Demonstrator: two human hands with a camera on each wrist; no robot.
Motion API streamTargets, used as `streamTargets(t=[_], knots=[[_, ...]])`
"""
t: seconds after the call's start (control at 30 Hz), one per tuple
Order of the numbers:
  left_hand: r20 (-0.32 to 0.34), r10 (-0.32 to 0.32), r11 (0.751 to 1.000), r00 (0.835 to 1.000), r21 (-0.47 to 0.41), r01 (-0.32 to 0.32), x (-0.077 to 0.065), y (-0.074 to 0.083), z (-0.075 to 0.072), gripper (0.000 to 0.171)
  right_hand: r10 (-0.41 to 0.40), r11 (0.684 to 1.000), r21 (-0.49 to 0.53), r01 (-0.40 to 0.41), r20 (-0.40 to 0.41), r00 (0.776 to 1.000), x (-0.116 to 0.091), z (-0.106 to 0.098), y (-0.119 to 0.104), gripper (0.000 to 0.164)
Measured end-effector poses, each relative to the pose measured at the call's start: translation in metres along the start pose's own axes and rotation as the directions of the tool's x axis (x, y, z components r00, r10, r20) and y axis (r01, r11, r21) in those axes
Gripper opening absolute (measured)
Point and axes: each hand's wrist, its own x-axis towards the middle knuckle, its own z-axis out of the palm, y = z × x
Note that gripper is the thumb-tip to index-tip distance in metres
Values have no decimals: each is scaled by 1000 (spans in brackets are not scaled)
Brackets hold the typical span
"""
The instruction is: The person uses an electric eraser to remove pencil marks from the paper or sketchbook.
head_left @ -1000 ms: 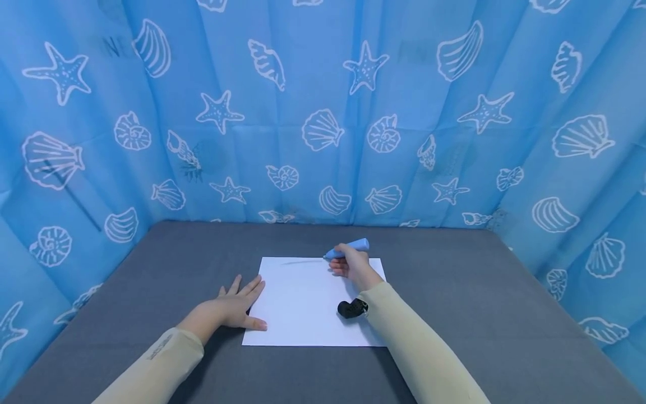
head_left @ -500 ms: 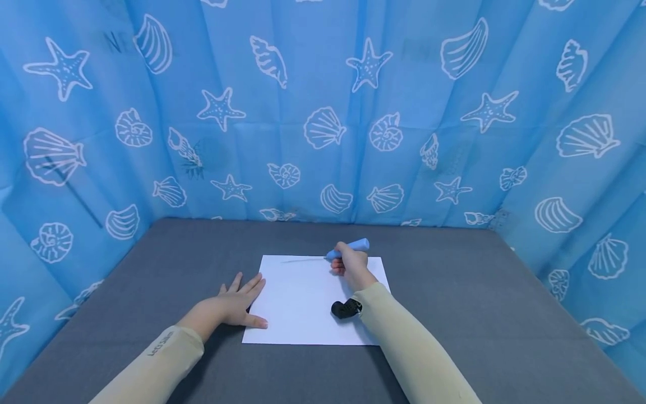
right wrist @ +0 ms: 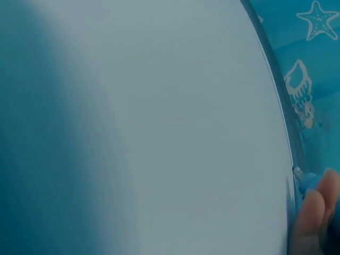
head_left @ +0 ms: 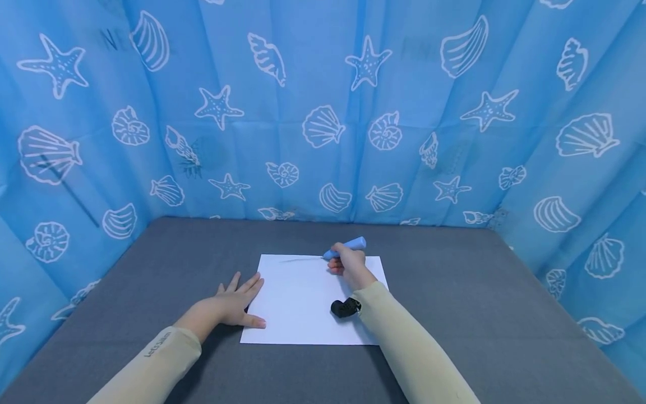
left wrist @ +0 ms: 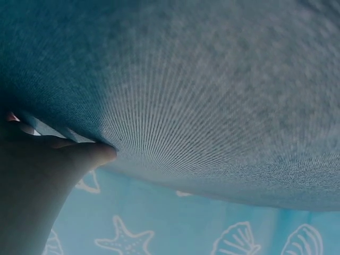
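Observation:
A white sheet of paper [head_left: 298, 306] lies on the grey table. My right hand [head_left: 349, 266] pinches a light blue marker [head_left: 355, 243], its tip at the sheet's far edge. From that tip a thin faint line [head_left: 300, 260] runs leftward along the top of the paper. In the right wrist view, fingertips [right wrist: 312, 210] and part of the blue marker [right wrist: 309, 181] show at the lower right. My left hand [head_left: 234, 306] rests flat with spread fingers at the sheet's left edge, the thumb over the paper. The left wrist view shows that hand [left wrist: 58, 159] low over the cloth.
Grey cloth [head_left: 454, 292] covers the table around the sheet. A blue curtain [head_left: 323, 163] with white shells and starfish hangs behind and at both sides. A black wrist device [head_left: 346, 307] sticks out of the right sleeve over the paper.
My right forearm has shifted slightly left on the paper, with the marker tip staying near the far edge. The left hand keeps its place; the head view tilts a little.

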Motion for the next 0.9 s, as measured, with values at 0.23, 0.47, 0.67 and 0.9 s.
streamTargets(t=[0.23,0.47,0.67,0.9], knots=[[-1,9,1000,1000,-3,-9,-4,2,-2,106,-14,999,45,11,57,998,0,-4,-1,25],[19,-7,1000,1000,-2,7,1,-2,-1,110,-8,999,43,5,86,996,2,-6,-2,17],[13,-13,1000,1000,4,13,3,-2,1,109,-4,999,51,4,-2,1000,2,-1,-1,14],[-2,-19,999,1000,26,19,4,-3,3,108,10,999,47,-7,-56,998,-3,2,-2,16]])
